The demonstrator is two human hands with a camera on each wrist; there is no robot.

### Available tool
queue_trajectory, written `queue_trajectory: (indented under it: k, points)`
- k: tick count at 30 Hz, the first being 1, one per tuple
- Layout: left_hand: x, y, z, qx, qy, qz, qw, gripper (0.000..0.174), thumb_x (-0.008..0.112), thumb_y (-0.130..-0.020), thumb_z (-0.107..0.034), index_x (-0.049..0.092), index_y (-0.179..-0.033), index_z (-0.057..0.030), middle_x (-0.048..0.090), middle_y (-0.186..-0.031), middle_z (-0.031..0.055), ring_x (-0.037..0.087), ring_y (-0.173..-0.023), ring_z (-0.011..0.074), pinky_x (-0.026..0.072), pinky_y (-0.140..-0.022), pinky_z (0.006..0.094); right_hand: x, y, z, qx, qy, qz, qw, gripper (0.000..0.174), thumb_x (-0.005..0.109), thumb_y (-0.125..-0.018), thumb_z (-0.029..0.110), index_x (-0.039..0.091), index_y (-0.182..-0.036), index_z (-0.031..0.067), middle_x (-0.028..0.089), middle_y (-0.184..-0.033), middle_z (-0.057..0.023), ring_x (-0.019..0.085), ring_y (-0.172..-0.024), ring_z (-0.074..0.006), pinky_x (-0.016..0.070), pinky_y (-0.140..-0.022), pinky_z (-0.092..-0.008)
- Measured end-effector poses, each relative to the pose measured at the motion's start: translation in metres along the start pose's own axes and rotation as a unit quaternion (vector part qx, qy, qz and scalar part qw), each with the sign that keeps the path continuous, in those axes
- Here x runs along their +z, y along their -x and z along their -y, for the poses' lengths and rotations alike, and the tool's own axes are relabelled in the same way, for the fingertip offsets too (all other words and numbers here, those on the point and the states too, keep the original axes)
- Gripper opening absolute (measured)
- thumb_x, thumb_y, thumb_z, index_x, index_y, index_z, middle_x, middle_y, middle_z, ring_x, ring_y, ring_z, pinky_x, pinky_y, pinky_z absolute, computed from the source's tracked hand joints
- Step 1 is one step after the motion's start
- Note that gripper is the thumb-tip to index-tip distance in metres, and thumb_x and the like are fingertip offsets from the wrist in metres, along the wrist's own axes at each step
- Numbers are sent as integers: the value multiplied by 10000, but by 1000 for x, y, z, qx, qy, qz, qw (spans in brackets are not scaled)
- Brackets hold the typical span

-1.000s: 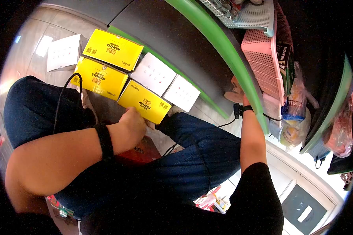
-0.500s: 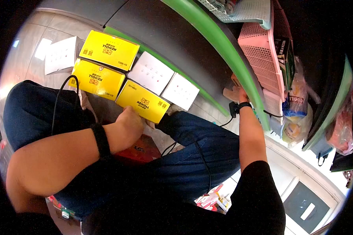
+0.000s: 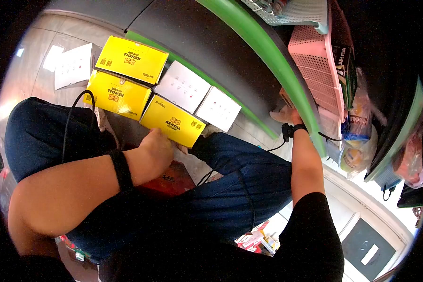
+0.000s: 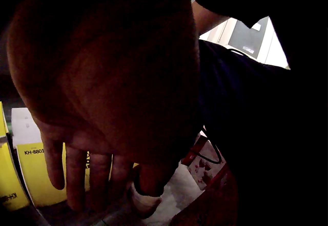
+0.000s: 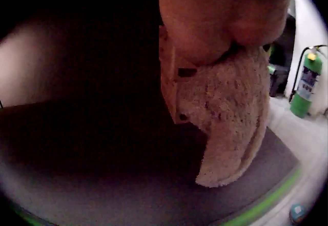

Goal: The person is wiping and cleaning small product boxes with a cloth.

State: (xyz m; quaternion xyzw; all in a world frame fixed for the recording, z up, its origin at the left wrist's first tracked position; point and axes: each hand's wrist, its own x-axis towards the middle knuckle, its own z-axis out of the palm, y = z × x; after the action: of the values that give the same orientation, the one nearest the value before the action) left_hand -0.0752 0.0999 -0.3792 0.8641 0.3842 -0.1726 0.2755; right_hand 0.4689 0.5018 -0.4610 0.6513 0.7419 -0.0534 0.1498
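In the head view my left hand (image 3: 156,149) is close to the near edge of a yellow KENOLL box (image 3: 171,121). The left wrist view shows its fingers hanging almost straight with nothing between them. My right hand (image 5: 225,18) grips a brownish, fuzzy cloth (image 5: 230,108), whose lower end hangs down in a curved flap. Right beside the cloth is a small brown box-like piece (image 5: 169,80) with a dark slot and a round hole. In the head view this hand is partly hidden behind the green edge (image 3: 298,89) of a dark grey shelf.
Two more yellow boxes (image 3: 131,58) and several white boxes (image 3: 182,87) stand on the floor along the shelf. Pink baskets (image 3: 312,70) and bagged goods (image 3: 359,124) are at the right. A red box (image 3: 171,181) lies between the legs. A green extinguisher (image 5: 306,85) stands farther off.
My right hand has shifted slightly along the shelf edge, and the cloth's visible shape beside it differs a little. The left hand and the boxes stay about where they were.
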Motion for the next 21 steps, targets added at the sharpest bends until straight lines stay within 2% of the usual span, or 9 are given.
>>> queue_trajectory:
  k: [2, 5, 8, 11, 14, 18, 20, 21]
  points:
    - [-7, -5, 1, -3, 42, 69, 997, 335, 621, -985, -234, 781, -1265, -143, 753, -1283, 62, 701, -1170, 287, 499, -923, 480, 0, -1, -2, 0, -1, -3, 1000, 418, 652, -992, 375, 695, -1278, 73, 689, -1313, -212, 635, -1219, -427, 498, -1026, -509]
    - [-14, -4, 0, 2, 3, 100, 995, 319, 618, -982, -234, 793, -1233, -143, 763, -1248, 67, 703, -1167, 281, 506, -916, 465, -3, -3, -1, 0, -1, -11, 1000, 416, 652, -998, 374, 693, -1281, 71, 688, -1315, -213, 634, -1219, -430, 497, -1026, -510]
    - [0, 4, -1, 7, -20, -34, 999, 257, 643, -937, -272, 849, -991, -127, 811, -979, 79, 768, -916, 275, 561, -853, 445, -1, -1, 1, -1, -4, -19, 1000, 414, 651, -1004, 372, 691, -1284, 68, 688, -1316, -214, 633, -1220, -432, 496, -1027, -510]
    - [3, 1, -1, 4, -13, -15, 1000, 234, 653, -918, -250, 845, -959, -123, 808, -955, 76, 769, -917, 281, 563, -867, 457, 5, 1, 5, -2, -5, -42, 999, 413, 650, -1010, 370, 689, -1286, 66, 687, -1317, -215, 632, -1220, -434, 495, -1027, -511]
    - [7, 6, -2, -5, 12, -123, 992, 210, 658, -897, -228, 836, -936, -122, 803, -951, 73, 770, -943, 281, 562, -877, 465, 13, 6, 8, -4, -1, -80, 997, 411, 650, -1016, 369, 686, -1289, 64, 686, -1319, -217, 631, -1220, -437, 494, -1028, -511]
    - [-7, 9, 3, 19, 43, -57, 997, 200, 655, -902, -211, 827, -958, -125, 795, -983, 64, 765, -976, 272, 562, -860, 447, 16, 19, -11, -35, 18, -178, 983, 409, 649, -1024, 366, 683, -1293, 61, 685, -1320, -218, 630, -1221, -440, 493, -1028, -512]
    - [-4, 13, 9, 18, 1, -32, 999, 208, 652, -927, -209, 827, -1011, -134, 792, -1037, 49, 760, -984, 258, 555, -829, 432, 17, 21, -12, -75, 23, -240, 968, 407, 649, -1028, 365, 682, -1295, 59, 685, -1321, -219, 629, -1221, -441, 493, -1028, -512]
    - [2, 12, 1, 34, -14, -14, 999, 213, 651, -939, -209, 827, -1037, -139, 790, -1064, 42, 758, -988, 250, 551, -814, 424, 21, 27, -13, 22, 21, -141, 990, 353, 655, -1021, 348, 719, -1224, 66, 729, -1230, -201, 666, -1155, -428, 515, -991, -507]
